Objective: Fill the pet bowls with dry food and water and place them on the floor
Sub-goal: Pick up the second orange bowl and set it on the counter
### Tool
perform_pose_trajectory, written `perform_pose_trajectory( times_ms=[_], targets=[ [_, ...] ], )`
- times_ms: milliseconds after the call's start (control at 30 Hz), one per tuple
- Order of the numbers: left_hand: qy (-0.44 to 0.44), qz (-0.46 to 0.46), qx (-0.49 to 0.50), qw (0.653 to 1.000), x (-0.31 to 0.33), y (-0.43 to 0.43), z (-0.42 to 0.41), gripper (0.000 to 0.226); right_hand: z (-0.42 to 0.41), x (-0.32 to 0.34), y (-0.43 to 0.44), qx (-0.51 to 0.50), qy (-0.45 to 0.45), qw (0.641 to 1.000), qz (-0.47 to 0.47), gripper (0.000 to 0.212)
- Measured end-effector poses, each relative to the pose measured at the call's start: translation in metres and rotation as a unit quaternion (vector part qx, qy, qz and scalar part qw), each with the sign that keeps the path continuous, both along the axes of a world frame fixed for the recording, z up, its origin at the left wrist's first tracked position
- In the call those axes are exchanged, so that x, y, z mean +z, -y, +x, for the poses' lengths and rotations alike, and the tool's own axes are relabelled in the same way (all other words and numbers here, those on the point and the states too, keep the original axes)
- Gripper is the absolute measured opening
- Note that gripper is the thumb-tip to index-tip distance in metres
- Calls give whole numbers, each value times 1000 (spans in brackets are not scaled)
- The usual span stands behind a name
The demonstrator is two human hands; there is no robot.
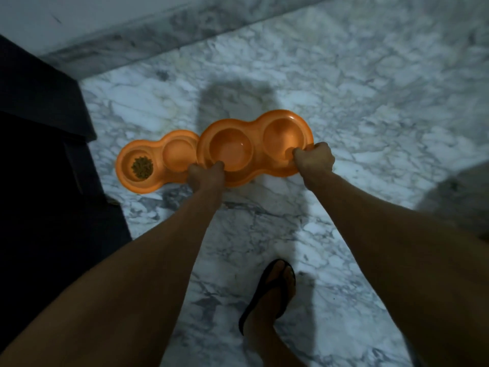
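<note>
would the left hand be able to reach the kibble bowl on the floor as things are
Probably yes, once freed: the kibble bowl lies just beside the left hand with nothing between, but that hand now grips the rim of the second bowl.

No writing, label, brand, number or sign could be read anywhere: none on the lifted orange double bowl [258,154], none on the orange double bowl with kibble [158,168], and none on the marble floor [370,102].
</note>
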State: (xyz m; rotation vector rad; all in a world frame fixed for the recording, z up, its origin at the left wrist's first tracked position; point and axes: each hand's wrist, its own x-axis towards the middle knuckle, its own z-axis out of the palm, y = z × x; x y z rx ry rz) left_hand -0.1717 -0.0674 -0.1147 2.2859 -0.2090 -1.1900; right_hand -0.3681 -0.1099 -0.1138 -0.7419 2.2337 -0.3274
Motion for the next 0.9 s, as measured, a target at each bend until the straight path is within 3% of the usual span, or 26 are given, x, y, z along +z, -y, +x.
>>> perform_pose_trajectory(
  times_ms=[300, 500, 667, 833, 900],
  targets=[
    [50, -48, 20, 997, 284, -9, 30, 47, 37, 279, -10, -4, 41, 998, -42, 39],
    [42, -104, 52, 992, 454, -35, 56, 70, 67, 457, -29, 2, 59, 994, -86, 48],
    [36, -159, 58, 985, 552, -72, 95, 41, 108, 569, -59, -3, 65, 988, -137, 54],
    [54, -208, 79, 974, 621, -113, 159, 54, 172, 650, -105, -4, 79, 978, -192, 56],
    [51, -224, 98, 968, 646, -133, 192, 49, 203, 675, -129, -1, 80, 974, -213, 55]
  ],
)
